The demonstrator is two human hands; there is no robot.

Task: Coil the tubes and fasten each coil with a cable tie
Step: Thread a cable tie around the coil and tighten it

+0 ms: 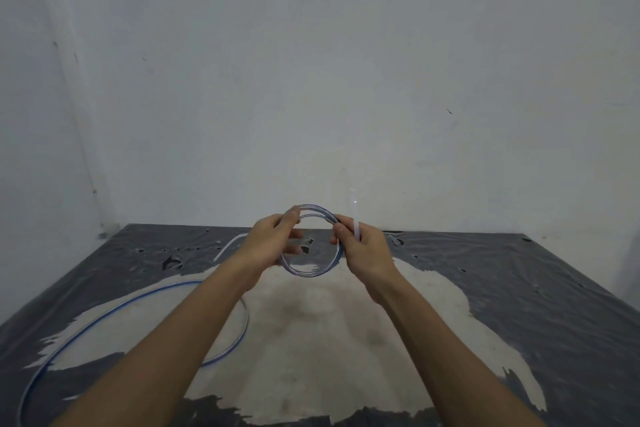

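A clear tube with a blue stripe is wound into a small coil [304,272], held up above the table between both hands. My left hand [266,243] grips the coil's left side, thumb on its top. Gripping the coil's right side, my right hand [363,248] also holds a white cable tie [355,218] that sticks straight up from the fingers. The rest of the same tube [114,308] trails in a wide loop on the table at the left, passing under my left forearm.
The table [519,288] has a worn dark surface with a large pale patch in the middle. A white strip [228,246], possibly another cable tie, lies behind my left hand. A grey wall stands close behind the table and at the left.
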